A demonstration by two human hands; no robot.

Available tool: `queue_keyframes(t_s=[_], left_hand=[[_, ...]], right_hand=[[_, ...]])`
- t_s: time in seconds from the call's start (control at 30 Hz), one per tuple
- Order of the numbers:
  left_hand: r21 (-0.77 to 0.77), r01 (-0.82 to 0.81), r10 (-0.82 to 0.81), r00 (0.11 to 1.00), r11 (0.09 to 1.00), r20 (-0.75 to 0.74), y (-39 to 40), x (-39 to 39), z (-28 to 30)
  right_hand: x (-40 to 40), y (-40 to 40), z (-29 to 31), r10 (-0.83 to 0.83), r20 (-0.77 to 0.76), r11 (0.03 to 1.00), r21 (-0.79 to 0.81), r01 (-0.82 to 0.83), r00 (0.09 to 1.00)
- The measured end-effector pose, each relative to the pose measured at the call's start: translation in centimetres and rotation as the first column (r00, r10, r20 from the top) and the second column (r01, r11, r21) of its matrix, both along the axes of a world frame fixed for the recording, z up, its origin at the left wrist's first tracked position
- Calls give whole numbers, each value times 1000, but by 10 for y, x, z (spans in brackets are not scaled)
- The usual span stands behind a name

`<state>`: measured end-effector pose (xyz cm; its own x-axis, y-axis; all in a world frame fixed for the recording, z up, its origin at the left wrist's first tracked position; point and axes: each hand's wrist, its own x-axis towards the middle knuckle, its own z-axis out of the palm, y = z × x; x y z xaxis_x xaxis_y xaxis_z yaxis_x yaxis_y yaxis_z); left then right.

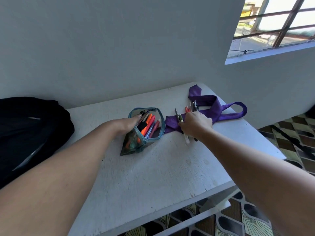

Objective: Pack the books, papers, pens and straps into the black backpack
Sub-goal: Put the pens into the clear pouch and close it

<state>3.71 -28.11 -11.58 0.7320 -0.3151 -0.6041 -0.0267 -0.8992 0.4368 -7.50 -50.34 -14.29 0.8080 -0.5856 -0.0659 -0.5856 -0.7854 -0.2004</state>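
Left hand holds the open pouch of pens at its rim; right hand grips a bunch of pens over the purple strap on the table; backpack lies far left

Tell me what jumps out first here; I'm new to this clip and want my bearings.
The open pencil pouch stuffed with bright orange, red and blue pens sits mid-table, the left hand holding its near side. Just right of it, the right hand grips a bunch of pens above a vivid purple strap looped across the white table. The black backpack sits at the far left.
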Motion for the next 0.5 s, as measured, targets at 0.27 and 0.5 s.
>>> queue_keyframes(t_s=[0.27, 0.5], left_hand=[[-18, -10, 10, 1000, 1000, -9, -2, -2, 2], [-79, -11, 8, 1000, 997, -30, -1, -9, 10]], right_hand=[[5, 23, 25, -95, 360, 950, 312, -24, 928], [25, 79, 23, -254, 377, 496, 841, -215, 891]])
